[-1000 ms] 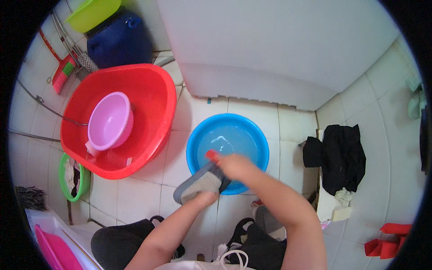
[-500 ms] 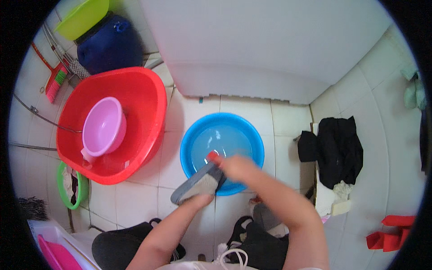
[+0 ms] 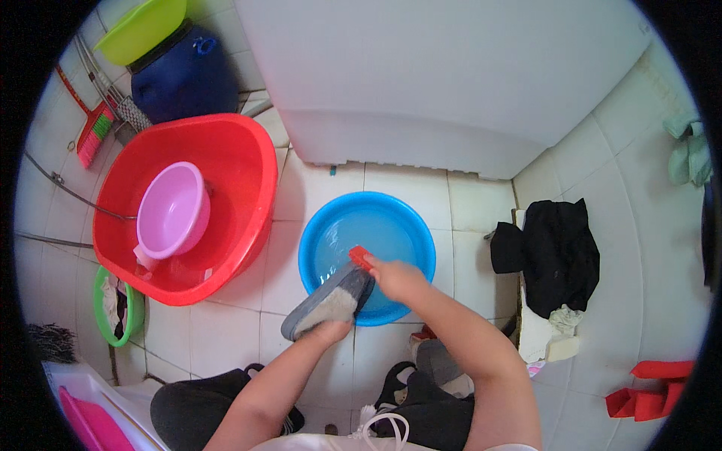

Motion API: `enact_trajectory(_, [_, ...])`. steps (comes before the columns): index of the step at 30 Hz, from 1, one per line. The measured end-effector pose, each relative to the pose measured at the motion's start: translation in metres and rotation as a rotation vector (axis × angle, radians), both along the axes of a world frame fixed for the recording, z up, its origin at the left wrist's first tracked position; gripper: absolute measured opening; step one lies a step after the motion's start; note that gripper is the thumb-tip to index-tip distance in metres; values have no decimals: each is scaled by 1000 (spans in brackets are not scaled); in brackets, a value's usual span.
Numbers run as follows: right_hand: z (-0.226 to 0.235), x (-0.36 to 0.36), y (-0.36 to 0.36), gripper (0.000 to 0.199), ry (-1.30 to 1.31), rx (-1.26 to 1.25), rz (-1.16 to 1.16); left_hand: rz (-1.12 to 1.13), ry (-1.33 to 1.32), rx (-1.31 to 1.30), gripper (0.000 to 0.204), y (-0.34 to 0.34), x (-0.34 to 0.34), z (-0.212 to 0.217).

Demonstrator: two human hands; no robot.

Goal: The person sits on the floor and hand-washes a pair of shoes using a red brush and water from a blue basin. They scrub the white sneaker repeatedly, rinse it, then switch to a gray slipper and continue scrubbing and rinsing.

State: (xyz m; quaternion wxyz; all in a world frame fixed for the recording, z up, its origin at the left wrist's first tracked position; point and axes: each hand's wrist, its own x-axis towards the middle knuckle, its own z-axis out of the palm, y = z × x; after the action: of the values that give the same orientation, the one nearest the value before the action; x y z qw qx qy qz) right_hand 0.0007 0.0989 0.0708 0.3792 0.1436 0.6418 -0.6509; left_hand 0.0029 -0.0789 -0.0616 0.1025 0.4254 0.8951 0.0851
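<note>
My left hand (image 3: 338,328) is pushed into a grey slipper (image 3: 320,301) and holds it tilted over the near rim of the blue basin (image 3: 421,225); its fingers are hidden inside. The slipper has a darker grey edge and a paler patch. My right hand (image 3: 400,279) is closed round a small red brush (image 3: 361,257), which sits at the slipper's far end, above the water; its bristles do not show clearly. The basin stands on white floor tiles with cloudy water in it.
To the left is a big red tub (image 3: 248,173) with a pink basin (image 3: 171,210) inside, beside a green basin (image 3: 135,316) of cloths. A white appliance (image 3: 444,83) stands at the far side. Black clothing (image 3: 560,252) lies at the right. Another grey slipper (image 3: 441,362) rests near my right foot.
The red brush and my right hand, blurred before, now show sharply, slightly lower and to the right. The slipper stays almost where it was.
</note>
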Motion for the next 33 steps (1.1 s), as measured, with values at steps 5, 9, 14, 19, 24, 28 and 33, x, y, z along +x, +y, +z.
enact_trajectory(5, [-17, 1, 7, 59, 333, 491, 270, 145, -634, 147, 39, 0, -1, 6])
enact_trajectory(9, [-17, 5, 6, 52, 316, 577, 168, 110, -226, 69, 38, -7, -2, 5])
enact_trajectory(14, [-28, 14, -6, 50, 356, 304, -32, 191, -354, 453, 35, -12, 0, -14])
enact_trajectory(19, [-22, 12, -11, 47, 588, 748, 496, 218, -498, 461, 40, -15, -1, -29])
enact_trajectory(24, [15, 11, -13, 48, 336, 660, 349, 224, -583, 386, 46, -18, -9, -28])
enact_trajectory(28, [-11, 17, -20, 49, 535, 670, 484, 201, -415, 465, 47, -16, -11, -19])
enact_trajectory(33, [-66, 6, 37, 47, 552, 775, 0, 598, -1212, 879, 60, -9, -19, 13])
